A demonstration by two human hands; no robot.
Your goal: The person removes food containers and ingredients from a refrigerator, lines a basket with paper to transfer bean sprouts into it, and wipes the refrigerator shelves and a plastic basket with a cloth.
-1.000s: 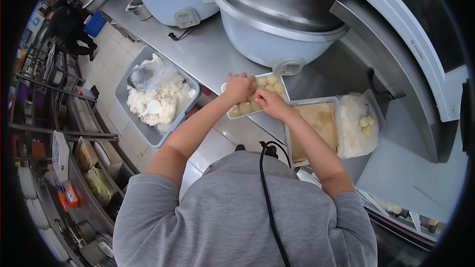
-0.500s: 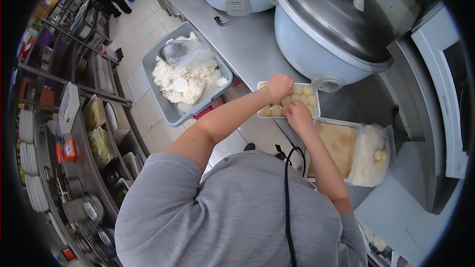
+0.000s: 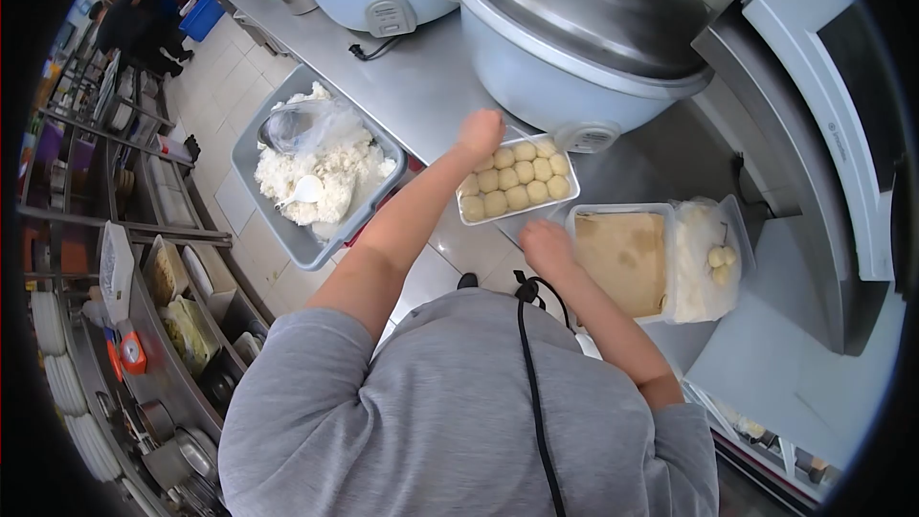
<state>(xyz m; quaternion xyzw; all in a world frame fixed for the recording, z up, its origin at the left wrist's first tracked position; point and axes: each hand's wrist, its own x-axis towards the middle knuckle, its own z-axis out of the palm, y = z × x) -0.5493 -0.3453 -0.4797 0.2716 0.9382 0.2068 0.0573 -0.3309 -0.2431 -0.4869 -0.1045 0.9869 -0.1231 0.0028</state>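
Observation:
A white rectangular tray (image 3: 519, 214) holds rows of round, pale dough balls (image 3: 516, 196) and sits near the counter's front edge. My left hand (image 3: 481, 131) is closed at the tray's far left corner, over its rim. Whatever its fingers hold is hidden. Just off the tray's near right side is my right hand (image 3: 547, 247), curled closed and apart from the dough balls. I cannot make out anything in it. To the right of that hand stands a container lined with brown paper (image 3: 620, 263).
Beside it, a plastic-lined container of white powder (image 3: 704, 278) holds a few pale balls (image 3: 721, 263). A large rice cooker (image 3: 574, 86) stands behind the tray. At left is a grey tub (image 3: 316, 254) of rice. Far left, a person (image 3: 144, 33) stands by shelves.
My right hand has moved off the dough balls toward me, and my left hand has shifted to the tray's far left corner. More dough balls show. The whole view has shifted.

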